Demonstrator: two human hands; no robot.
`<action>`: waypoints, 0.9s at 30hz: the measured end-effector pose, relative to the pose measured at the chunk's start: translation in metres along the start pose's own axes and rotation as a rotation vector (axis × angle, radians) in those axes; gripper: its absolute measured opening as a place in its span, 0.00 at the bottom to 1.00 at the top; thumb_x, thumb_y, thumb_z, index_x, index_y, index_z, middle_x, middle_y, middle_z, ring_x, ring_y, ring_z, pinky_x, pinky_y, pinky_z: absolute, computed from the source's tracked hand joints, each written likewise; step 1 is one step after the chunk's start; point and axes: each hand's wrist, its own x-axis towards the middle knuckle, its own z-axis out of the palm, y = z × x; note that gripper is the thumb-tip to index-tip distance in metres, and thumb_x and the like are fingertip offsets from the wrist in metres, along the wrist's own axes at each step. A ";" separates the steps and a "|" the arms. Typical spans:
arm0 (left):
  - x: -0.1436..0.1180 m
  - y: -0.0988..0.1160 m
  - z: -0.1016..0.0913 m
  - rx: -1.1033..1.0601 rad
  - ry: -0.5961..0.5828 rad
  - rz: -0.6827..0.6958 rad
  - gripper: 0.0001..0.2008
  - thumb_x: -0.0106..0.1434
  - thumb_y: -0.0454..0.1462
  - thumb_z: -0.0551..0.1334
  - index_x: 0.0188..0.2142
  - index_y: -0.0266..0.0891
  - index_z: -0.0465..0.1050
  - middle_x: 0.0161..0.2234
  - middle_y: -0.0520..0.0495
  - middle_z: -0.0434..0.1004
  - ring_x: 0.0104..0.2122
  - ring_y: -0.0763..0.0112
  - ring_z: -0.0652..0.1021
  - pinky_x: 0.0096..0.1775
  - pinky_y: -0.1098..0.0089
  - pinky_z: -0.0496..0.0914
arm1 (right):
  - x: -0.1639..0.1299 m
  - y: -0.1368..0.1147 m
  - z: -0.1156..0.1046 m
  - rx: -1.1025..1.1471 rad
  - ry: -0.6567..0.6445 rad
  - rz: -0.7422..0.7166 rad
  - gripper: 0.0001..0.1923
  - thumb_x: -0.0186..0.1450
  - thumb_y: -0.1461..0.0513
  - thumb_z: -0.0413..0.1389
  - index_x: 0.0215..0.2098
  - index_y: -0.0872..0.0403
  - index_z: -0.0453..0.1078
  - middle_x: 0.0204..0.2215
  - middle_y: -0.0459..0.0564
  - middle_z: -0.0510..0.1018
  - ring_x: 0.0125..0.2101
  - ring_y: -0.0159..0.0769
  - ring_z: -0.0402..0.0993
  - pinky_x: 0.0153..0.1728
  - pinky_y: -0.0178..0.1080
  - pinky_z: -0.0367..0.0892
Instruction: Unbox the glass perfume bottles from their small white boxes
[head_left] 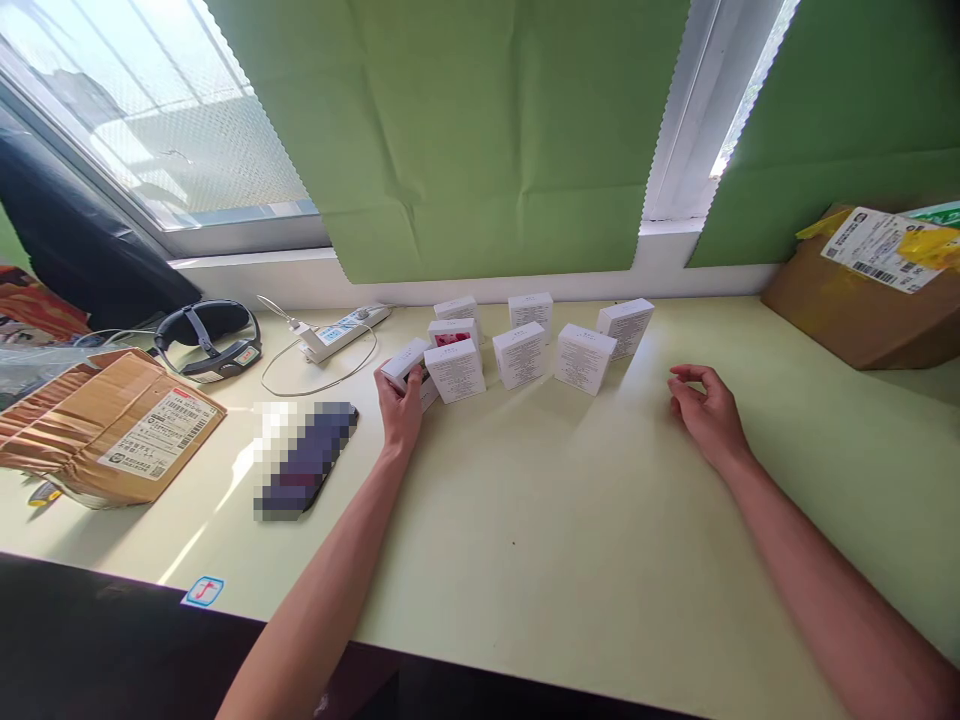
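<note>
**Seven small white boxes, one in hand**

The left hand (400, 405) pinches the leftmost small white cardboard box (409, 368) by its sides, tilted, at the cluster's nine o'clock. Six more boxes (519, 353) stand upright in two rows, labels facing forward. The right hand (705, 410) rests loosely curled, empty, on the pale green table (585, 520) at three o'clock.

Desk surface and contents

Pale green desk (570, 560): white boxes (520, 353) at rear centre; left of them, power strip (343, 331), headset (210, 340), blurred dark item (304, 460), torn cardboard parcel (112, 420); far right, brown carton (862, 300).
</note>
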 end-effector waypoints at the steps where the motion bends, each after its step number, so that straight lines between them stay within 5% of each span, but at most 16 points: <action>1: 0.000 0.000 0.000 0.001 0.000 -0.001 0.25 0.59 0.54 0.65 0.45 0.42 0.62 0.42 0.45 0.76 0.40 0.63 0.76 0.40 0.67 0.72 | -0.001 -0.001 0.000 -0.006 -0.004 0.001 0.12 0.61 0.51 0.59 0.40 0.45 0.70 0.39 0.46 0.74 0.21 0.31 0.65 0.19 0.37 0.61; 27: 0.000 0.000 -0.001 0.009 0.002 0.001 0.26 0.60 0.53 0.65 0.49 0.41 0.63 0.42 0.45 0.75 0.40 0.65 0.76 0.38 0.68 0.71 | 0.000 0.001 0.000 -0.011 -0.021 -0.013 0.12 0.61 0.52 0.59 0.41 0.45 0.70 0.38 0.46 0.73 0.20 0.30 0.64 0.18 0.37 0.59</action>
